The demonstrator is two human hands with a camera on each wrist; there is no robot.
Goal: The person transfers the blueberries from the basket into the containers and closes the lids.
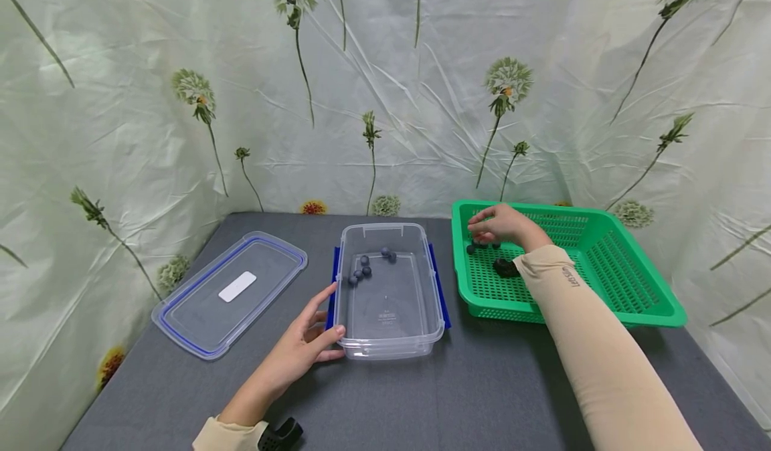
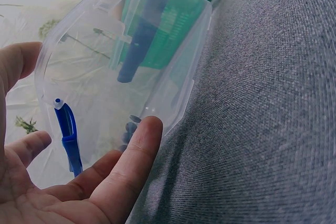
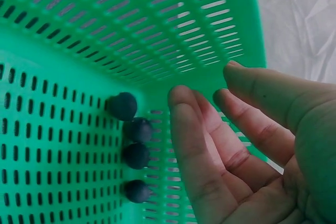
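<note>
A clear plastic container (image 1: 385, 348) with blue side latches holds several blueberries (image 1: 366, 270) toward its back left. My left hand (image 1: 304, 337) rests against its front left corner, the thumb at the rim and the other fingers extended along the outer wall. In the left wrist view, those fingers (image 2: 139, 145) lie close against the clear side. Over at the right, my right hand (image 1: 504, 225) reaches into the green basket (image 1: 632, 263). Its thumb and fingers are apart, with nothing between them, beside several blueberries (image 3: 136, 156) lined up along the basket's wall.
A clear lid (image 1: 205, 317) with a blue seal and a white label lies flat on the grey tabletop (image 1: 446, 397), left of the container. A curtain (image 1: 421, 103) with a dandelion print hangs behind the table and at its sides.
</note>
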